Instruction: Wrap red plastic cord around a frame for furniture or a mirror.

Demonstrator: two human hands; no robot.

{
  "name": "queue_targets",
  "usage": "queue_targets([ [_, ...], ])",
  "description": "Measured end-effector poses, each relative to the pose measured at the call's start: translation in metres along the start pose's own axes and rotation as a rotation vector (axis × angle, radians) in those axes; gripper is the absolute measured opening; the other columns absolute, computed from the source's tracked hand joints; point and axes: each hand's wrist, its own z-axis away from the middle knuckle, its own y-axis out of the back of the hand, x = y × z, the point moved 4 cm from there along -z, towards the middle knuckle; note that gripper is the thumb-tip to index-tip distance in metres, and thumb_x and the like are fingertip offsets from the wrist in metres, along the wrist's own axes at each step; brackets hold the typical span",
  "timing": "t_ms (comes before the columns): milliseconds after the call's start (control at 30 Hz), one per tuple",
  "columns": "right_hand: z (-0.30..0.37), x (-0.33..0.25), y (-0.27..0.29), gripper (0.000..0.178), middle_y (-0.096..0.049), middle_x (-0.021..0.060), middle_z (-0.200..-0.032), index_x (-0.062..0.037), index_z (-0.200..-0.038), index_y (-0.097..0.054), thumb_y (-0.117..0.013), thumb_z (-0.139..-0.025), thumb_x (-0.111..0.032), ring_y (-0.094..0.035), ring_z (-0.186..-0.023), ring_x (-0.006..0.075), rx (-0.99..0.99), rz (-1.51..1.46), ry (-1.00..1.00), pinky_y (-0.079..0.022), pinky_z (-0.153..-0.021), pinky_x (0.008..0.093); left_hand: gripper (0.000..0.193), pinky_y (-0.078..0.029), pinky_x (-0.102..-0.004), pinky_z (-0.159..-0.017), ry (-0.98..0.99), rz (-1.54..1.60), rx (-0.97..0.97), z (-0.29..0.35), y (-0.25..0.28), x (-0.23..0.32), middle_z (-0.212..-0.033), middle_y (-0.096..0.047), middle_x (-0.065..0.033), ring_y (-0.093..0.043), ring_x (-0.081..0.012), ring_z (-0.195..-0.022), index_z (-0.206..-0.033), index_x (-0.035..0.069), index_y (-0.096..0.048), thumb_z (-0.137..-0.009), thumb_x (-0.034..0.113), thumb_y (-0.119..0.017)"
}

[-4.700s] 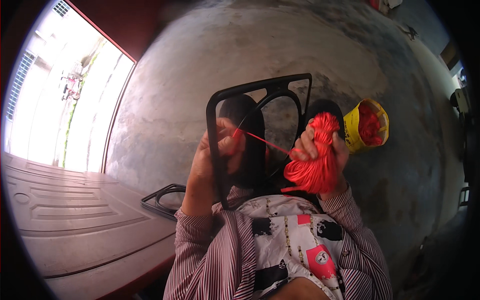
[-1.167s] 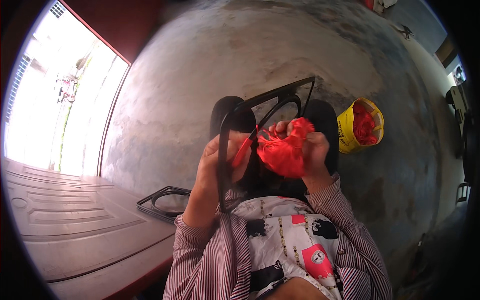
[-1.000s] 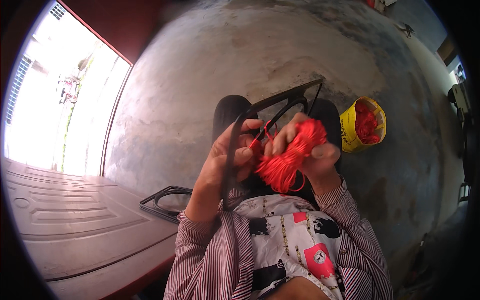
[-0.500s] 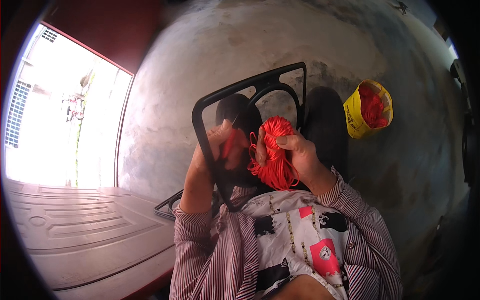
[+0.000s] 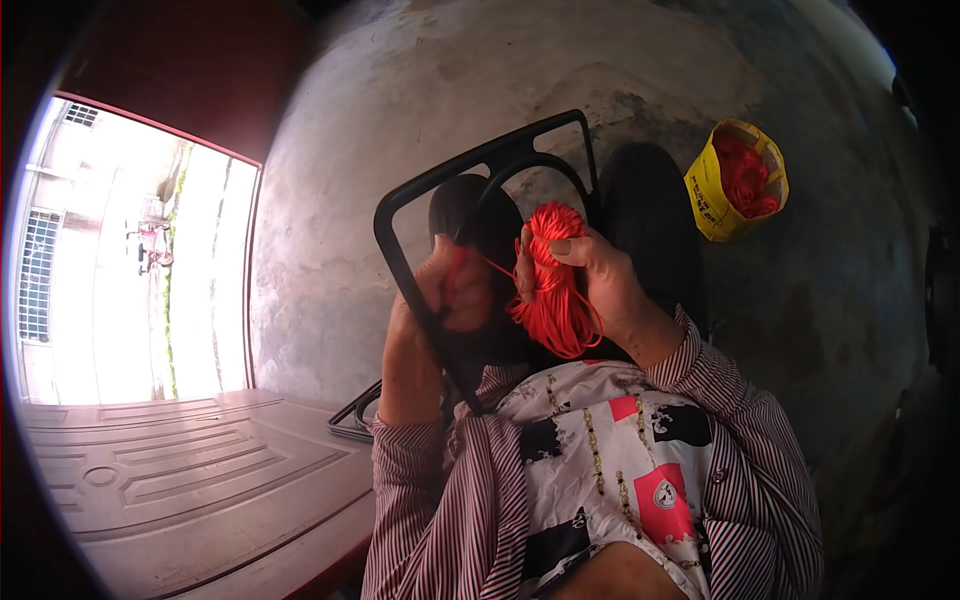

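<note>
My right hand (image 5: 610,275) is closed around a hank of shiny red cord (image 5: 562,325), thumb across its upper part, with loose loops hanging below. My left hand (image 5: 437,275) is closed on red cord (image 5: 455,280) at the left bar of a black frame (image 5: 398,240). A single strand spans the gap between the hank and my left fingers. The frame has rounded corners and a curved inner bar, and it stands tilted over my lap between my knees. Part of my left fingers is in shadow behind the frame's bar.
A yellow bag (image 5: 708,195) holding more red cord stands on the floor beyond my right knee. Near my left elbow lies another black frame (image 5: 350,420) by a panelled door-like surface (image 5: 190,480). A bright doorway (image 5: 200,270) is at the left.
The view has shifted slightly. The strand between my hands now runs straight from the hank to my left hand; a loose loop at the hank's left side is gone. Both hands keep their hold.
</note>
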Motion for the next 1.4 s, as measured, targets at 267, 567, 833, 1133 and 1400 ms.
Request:
queue_targets([
  [267,0.001,0.004,-0.003,0.023,-0.065,0.0081,-0.088,-0.0017,-0.107,-0.058,-0.053,-0.092,-0.019,-0.065,-0.079,0.0168,0.001,0.04,-0.013,-0.055,-0.077,0.0337,0.049,-0.026,-0.0249,-0.037,-0.105,-0.14,0.214,0.007,0.0,0.005,-0.059,-0.04,0.0005,-0.031,-0.0086,-0.039,-0.082,0.007,-0.05,-0.101,0.051,-0.043],
  [567,0.002,-0.003,0.001,0.022,-0.064,0.0081,-0.089,-0.0024,-0.106,-0.056,-0.053,-0.093,-0.02,-0.064,-0.081,0.0168,0.017,0.045,0.017,-0.055,-0.077,0.0339,0.049,-0.027,-0.0256,-0.038,-0.129,-0.178,0.095,0.004,0.007,0.008,-0.059,-0.04,0.0009,-0.034,-0.0091,-0.041,-0.083,0.006,-0.051,-0.1,0.052,-0.047],
  [833,0.003,0.0,0.0,0.022,-0.064,0.0083,-0.088,-0.0021,-0.106,-0.056,-0.052,-0.093,-0.019,-0.065,-0.08,0.0172,0.009,0.055,0.003,-0.055,-0.078,0.0337,0.046,-0.026,-0.0261,-0.039,-0.106,-0.118,0.17,0.008,-0.006,0.005,-0.059,-0.041,0.0,-0.035,-0.0105,-0.041,-0.087,0.005,-0.054,-0.101,0.048,-0.047],
  [1133,0.003,0.001,-0.001,0.029,-0.063,0.0121,-0.091,-0.0002,-0.113,-0.054,-0.053,-0.091,-0.019,-0.064,-0.083,0.0208,0.001,0.098,-0.012,-0.052,-0.081,0.0347,0.034,-0.026,-0.0273,-0.034,-0.328,-0.217,0.249,0.013,-0.003,0.011,-0.06,-0.045,-0.0028,-0.034,-0.0118,-0.036,-0.103,0.003,-0.061,-0.101,0.035,-0.049],
  [1400,-0.01,-0.012,0.027,0.032,-0.064,0.0106,-0.094,-0.0052,-0.108,-0.056,-0.057,-0.098,-0.035,-0.065,-0.085,0.0203,0.116,-0.033,0.162,-0.054,-0.079,0.036,0.035,-0.027,-0.0249,-0.038,-0.428,-0.282,0.367,0.022,-0.016,0.01,-0.064,-0.052,-0.0042,-0.039,-0.0106,-0.039,-0.109,0.0,-0.062,-0.1,0.033,-0.054],
])
